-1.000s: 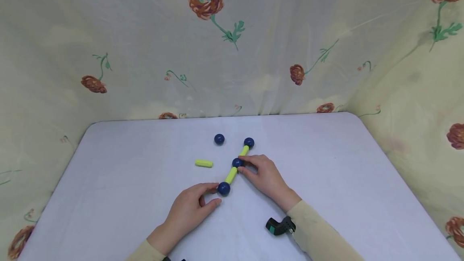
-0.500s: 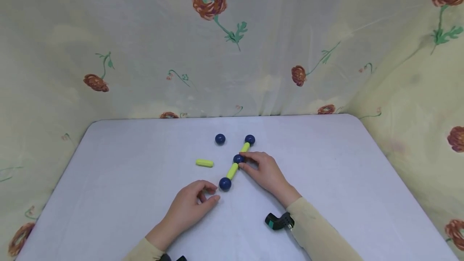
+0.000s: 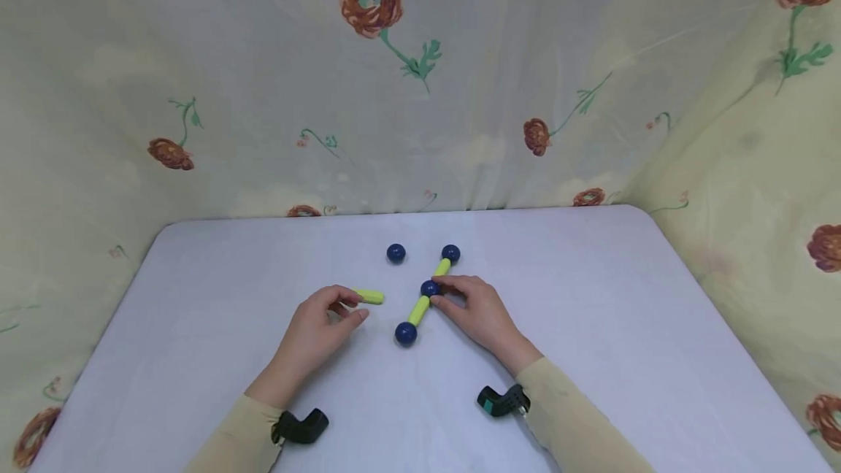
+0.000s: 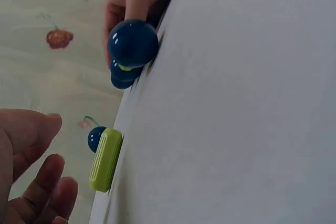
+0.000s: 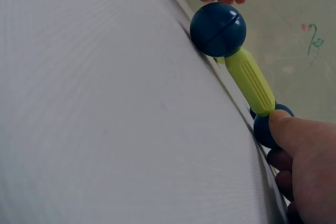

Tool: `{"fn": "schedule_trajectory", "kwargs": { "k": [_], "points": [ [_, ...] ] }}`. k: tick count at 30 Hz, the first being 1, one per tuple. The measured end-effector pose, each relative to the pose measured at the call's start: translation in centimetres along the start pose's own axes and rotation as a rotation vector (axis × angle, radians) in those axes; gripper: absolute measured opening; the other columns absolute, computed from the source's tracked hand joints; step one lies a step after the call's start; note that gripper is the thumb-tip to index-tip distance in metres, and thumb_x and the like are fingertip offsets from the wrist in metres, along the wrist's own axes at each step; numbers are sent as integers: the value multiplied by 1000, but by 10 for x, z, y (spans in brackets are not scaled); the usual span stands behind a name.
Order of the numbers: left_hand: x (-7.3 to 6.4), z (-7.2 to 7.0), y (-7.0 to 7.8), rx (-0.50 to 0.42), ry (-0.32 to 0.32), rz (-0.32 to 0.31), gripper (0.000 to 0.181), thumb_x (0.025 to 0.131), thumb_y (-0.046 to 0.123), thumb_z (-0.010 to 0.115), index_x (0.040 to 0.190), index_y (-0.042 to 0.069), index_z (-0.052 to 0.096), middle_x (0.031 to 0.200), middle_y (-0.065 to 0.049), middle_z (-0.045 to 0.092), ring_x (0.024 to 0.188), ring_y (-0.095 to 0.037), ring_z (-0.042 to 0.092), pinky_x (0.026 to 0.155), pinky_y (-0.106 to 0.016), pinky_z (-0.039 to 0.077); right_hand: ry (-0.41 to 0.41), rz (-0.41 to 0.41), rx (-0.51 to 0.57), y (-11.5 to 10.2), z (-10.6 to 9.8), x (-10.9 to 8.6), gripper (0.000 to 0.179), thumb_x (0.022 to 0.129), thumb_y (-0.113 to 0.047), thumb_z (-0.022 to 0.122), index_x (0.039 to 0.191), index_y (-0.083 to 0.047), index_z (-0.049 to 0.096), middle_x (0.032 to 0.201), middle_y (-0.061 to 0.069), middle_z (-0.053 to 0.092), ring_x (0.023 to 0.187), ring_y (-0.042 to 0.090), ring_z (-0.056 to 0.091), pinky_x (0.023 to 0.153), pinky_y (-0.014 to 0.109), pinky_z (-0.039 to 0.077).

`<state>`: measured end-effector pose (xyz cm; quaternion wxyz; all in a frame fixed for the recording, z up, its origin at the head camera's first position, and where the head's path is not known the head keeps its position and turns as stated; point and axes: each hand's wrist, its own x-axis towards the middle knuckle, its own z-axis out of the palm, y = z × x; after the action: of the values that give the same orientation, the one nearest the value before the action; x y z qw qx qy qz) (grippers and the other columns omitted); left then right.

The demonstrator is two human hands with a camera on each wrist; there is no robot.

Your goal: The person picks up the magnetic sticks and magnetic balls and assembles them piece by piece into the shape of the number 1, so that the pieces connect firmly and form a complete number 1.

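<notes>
My right hand point(image 3: 478, 314) pinches the middle blue ball point(image 3: 430, 289) of a straight chain between thumb and fingers. Two yellow-green rods join that ball to a far blue ball point(image 3: 450, 253) and a near blue ball point(image 3: 406, 333). The near rod point(image 5: 251, 81) shows its ridged side in the right wrist view. Left of the chain, a loose yellow-green rod point(image 3: 371, 297) lies on the table. My left hand point(image 3: 320, 327) is over its left end, thumb and fingers spread apart. In the left wrist view a gap separates those fingertips from the loose rod point(image 4: 106, 160).
A loose blue ball point(image 3: 396, 253) lies behind the loose rod, left of the chain's far end. The white-covered table point(image 3: 591, 276) ends at a flowered cloth backdrop point(image 3: 460, 79). Each sleeve carries a black wrist camera point(image 3: 301, 426).
My left hand has left the chain's near ball and moved left and away from me to the loose rod. The chain has shifted slightly away from me, with my right hand still holding its middle ball.
</notes>
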<state>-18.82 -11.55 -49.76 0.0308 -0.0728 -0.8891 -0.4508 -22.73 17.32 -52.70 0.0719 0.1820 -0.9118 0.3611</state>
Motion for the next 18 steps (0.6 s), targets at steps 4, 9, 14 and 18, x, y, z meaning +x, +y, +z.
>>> {"fn": "schedule_trajectory", "kwargs": {
  "k": [4, 9, 14, 18],
  "points": [
    [12, 0, -16, -8, 73, 45, 15, 87, 20, 77, 101, 17, 71, 101, 2, 63, 92, -16, 57, 81, -39, 46, -8, 17, 11, 0, 2, -2, 34, 93, -36, 70, 124, -22, 69, 117, -7, 69, 108, 12, 61, 92, 36, 48],
    [17, 2, -30, -10, 110, 22, 21, 88, 20, 77, 107, 19, 71, 107, 4, 63, 98, -15, 57, 86, -39, 45, -16, 11, 23, -2, 2, -3, 34, 94, -36, 70, 124, -21, 68, 117, -6, 69, 108, 12, 61, 91, 36, 48],
    [18, 5, -31, 62, 42, 59, 36, 89, 27, 76, 123, 19, 69, 121, 0, 62, 113, -21, 58, 97, -44, 45, -11, 12, 4, -2, -2, -2, 34, 93, -34, 71, 124, -21, 69, 116, -6, 69, 107, 12, 62, 91, 36, 48],
    [20, 8, -31, 135, 21, 78, 40, 90, 31, 75, 127, 18, 68, 128, -3, 61, 122, -26, 55, 101, -47, 42, -20, 16, 0, 0, -3, -1, 34, 93, -35, 70, 124, -21, 69, 116, -7, 69, 107, 12, 61, 91, 36, 48]
  ]
}}
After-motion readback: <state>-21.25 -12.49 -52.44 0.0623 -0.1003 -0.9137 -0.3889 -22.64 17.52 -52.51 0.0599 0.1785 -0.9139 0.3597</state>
